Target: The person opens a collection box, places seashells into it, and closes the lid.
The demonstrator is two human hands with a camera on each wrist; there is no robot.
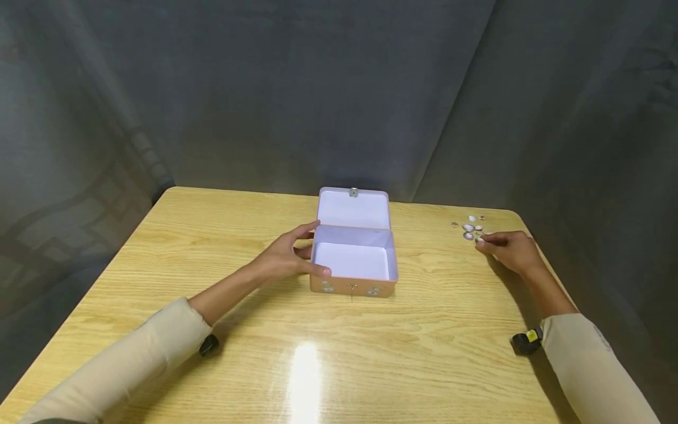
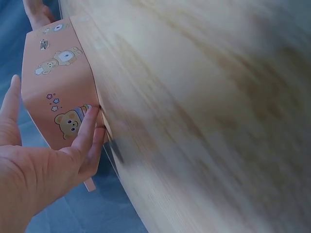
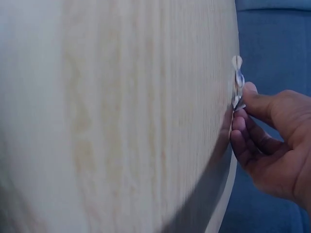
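A small peach tin box (image 1: 354, 287) with bear pictures stands open at the table's middle, its white lid tipped back. My left hand (image 1: 290, 257) grips its left end, thumb at the front corner and fingers toward the lid. The left wrist view shows those fingers (image 2: 86, 133) lying against the box's side (image 2: 56, 82). Several small pale shell-like pieces (image 1: 470, 227) lie near the far right corner. My right hand (image 1: 500, 244) reaches into them, and in the right wrist view its fingertips (image 3: 242, 114) pinch one small piece (image 3: 237, 77) at the table's edge.
The wooden table (image 1: 339, 353) has rounded corners and a glare spot near the front. A dark grey curtain hangs behind and at both sides. The box interior (image 1: 352, 260) holds nothing that I can see.
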